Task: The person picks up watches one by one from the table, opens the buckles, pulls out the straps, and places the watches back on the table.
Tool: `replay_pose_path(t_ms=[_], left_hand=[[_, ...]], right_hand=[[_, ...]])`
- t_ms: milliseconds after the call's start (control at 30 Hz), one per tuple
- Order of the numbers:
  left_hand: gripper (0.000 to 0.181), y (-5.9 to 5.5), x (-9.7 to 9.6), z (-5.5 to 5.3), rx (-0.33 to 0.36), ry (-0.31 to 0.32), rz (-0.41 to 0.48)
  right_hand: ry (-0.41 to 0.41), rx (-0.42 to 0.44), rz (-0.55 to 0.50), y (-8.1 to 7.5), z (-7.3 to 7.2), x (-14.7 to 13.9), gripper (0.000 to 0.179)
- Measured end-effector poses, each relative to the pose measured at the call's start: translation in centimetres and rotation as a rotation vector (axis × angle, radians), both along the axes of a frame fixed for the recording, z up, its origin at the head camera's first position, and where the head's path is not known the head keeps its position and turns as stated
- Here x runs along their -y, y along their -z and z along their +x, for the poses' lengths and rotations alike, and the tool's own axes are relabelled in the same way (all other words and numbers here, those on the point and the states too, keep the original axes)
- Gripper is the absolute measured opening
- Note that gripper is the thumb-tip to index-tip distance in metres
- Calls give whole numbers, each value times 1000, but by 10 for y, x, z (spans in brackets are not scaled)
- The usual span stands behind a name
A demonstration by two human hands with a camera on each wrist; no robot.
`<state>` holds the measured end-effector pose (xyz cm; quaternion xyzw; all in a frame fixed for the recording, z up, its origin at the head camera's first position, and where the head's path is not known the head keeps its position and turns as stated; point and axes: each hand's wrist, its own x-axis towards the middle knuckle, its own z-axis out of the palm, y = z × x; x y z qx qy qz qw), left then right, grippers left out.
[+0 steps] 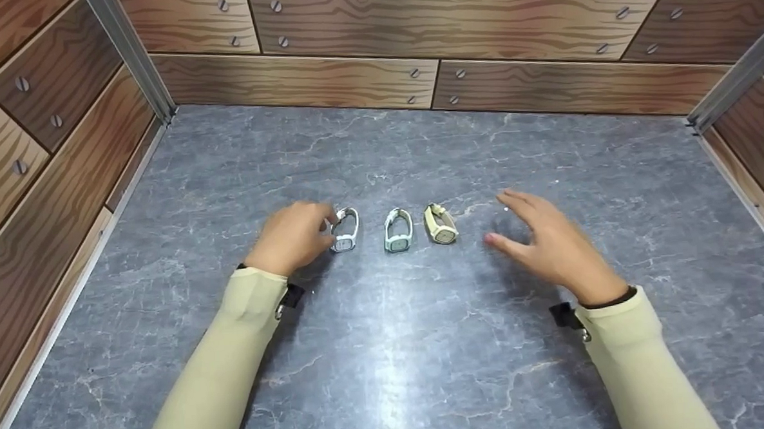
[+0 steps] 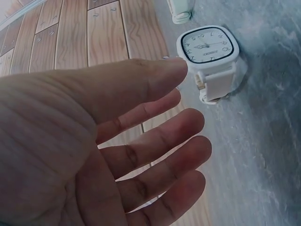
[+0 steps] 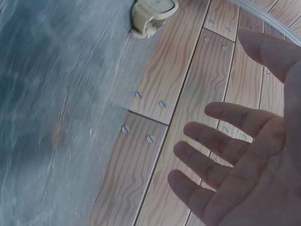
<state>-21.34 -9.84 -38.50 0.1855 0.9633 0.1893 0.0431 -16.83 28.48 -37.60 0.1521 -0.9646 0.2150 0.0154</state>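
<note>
The left hand (image 1: 294, 236), grip released, apparently reaches for the white watch (image 1: 344, 244) left of centre. A pinch seems needed next; the right hand (image 1: 554, 249) is empty.

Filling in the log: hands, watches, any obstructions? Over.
Left hand beside white watch, not gripping. Right hand empty, near yellow watch. Green watch between those two. Nothing seen blocking.

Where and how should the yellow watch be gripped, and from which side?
The yellow watch is probably best pinched across the edges of its case, with the right hand coming from the right: the case sits at the near end of the strap loop, face tilted up, and the pale green watch lies on its left.
</note>
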Motion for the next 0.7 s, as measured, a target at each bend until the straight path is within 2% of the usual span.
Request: replay_pose_path(t_ms=[300,533,700], left_hand=[[22,10,-6,0,-63,50,-5],[12,12,-7,0,-69,46,-5],[8,14,-11,0,-84,45,-10]], right_hand=[[-123,57,-106,11,-4,32,67],[-208,80,-150,10,-4,65,61],[-228,89,-171,10,-6,79,59]])
